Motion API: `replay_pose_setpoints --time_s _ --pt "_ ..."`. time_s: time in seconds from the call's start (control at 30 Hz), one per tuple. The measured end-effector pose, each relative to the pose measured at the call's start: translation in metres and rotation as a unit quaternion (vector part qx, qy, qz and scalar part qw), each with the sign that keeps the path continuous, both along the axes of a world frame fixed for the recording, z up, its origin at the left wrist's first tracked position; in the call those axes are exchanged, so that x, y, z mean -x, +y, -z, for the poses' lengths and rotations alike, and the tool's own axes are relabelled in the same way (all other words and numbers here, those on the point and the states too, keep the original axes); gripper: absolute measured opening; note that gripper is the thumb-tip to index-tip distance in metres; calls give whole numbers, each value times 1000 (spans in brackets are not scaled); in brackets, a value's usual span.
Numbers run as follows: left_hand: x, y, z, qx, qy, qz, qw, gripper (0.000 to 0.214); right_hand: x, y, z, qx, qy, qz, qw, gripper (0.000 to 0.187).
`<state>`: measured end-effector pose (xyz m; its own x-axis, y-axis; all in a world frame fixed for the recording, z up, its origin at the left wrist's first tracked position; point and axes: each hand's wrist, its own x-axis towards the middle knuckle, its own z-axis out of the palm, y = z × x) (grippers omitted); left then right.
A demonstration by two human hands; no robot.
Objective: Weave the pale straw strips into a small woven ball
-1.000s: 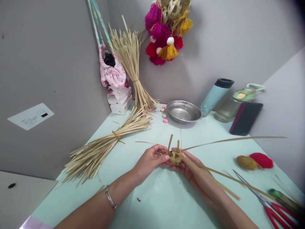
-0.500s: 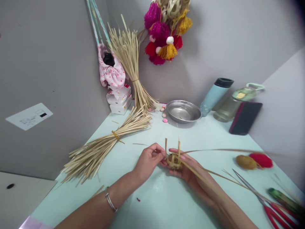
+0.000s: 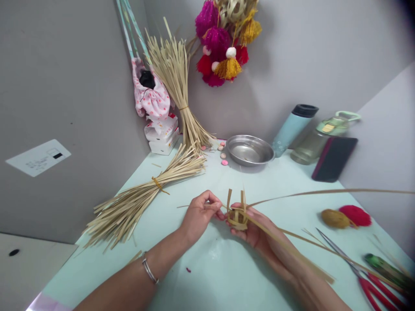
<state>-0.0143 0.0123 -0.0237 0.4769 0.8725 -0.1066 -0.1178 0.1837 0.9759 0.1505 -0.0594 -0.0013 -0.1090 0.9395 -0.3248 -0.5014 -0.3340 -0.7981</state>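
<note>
A small ball of woven straw strips (image 3: 237, 219) rests in the fingers of my right hand (image 3: 256, 226), which is closed around its right side. Two short strip ends stick up from its top. Long straw strips (image 3: 292, 194) run from it to the right, some passing over my right wrist. My left hand (image 3: 201, 214), with a silver bangle on its wrist, is just left of the ball. Its thumb and forefinger pinch a thin straw strip (image 3: 223, 205) that leads into the weave.
Tied straw bundles (image 3: 142, 198) lie left and lean on the wall. A metal bowl (image 3: 250, 150), bottles (image 3: 295, 129) and a phone (image 3: 335, 159) stand behind. Red-handled scissors (image 3: 355, 268) and yarn balls (image 3: 355, 215) lie right. Tassels (image 3: 216, 39) hang above.
My left hand has drawn slightly up and left with the strip. The long strip on the right has swung upward. The woven ball has turned a little in my right hand.
</note>
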Motion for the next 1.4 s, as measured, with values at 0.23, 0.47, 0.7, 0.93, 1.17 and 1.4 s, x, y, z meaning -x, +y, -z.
replay_pose_setpoints --time_s 0.23,0.47,0.7,0.93,1.17,1.4 --pt "5 8 6 34 -40 61 997 37 -6 2 8 -22 8 33 999 26" --pt "-4 -5 5 -62 20 97 993 77 -5 3 9 -27 -23 47 998 25" --pt "-5 -8 4 -92 60 72 991 56 2 -1 6 -36 -74 31 996 32" --pt "1 0 1 -6 -51 87 995 41 -7 1 4 -77 -178 25 981 31" --pt "4 2 -5 93 -153 96 979 36 -13 1 6 -135 -268 70 951 30" --pt "3 -1 -5 121 -148 114 975 34 -15 -2 2 -203 -338 86 915 10"
